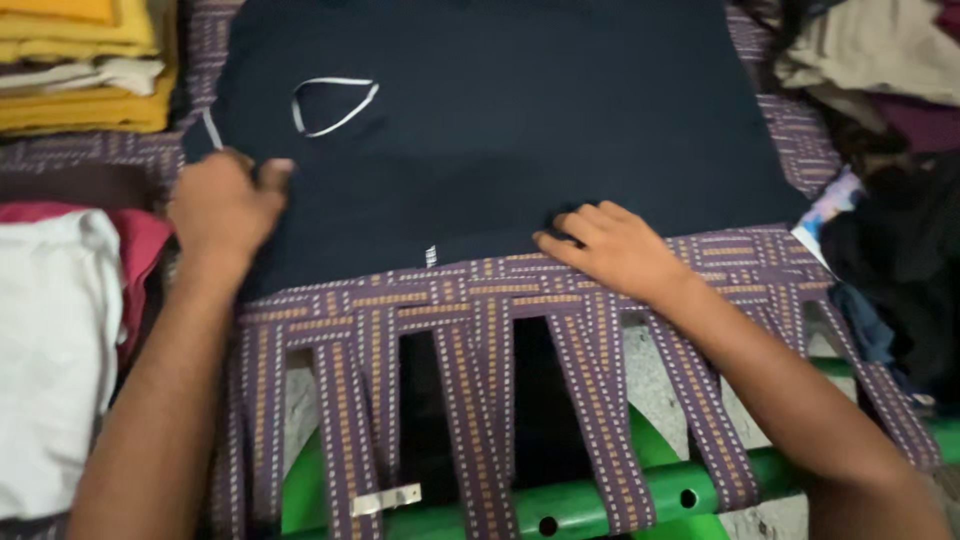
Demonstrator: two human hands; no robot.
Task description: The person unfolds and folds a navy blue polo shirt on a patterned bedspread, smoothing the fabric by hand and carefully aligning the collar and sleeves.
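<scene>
A dark navy garment [500,130] lies spread flat on a cot of woven purple-patterned straps [470,310]. A white-trimmed neck opening [335,105] shows at its upper left. My left hand [225,205] rests on the garment's left edge, fingers curled over the fabric near the collar. My right hand [610,245] presses on the garment's near edge at the middle, fingertips pinching the hem. A small white tag [431,256] sticks out at the near hem between my hands.
A stack of folded yellow and cream clothes [85,65] sits at the far left. White and red cloth [60,330] lies at the near left. A heap of mixed clothes [880,130] fills the right side. The cot's green metal frame [600,495] runs along the bottom.
</scene>
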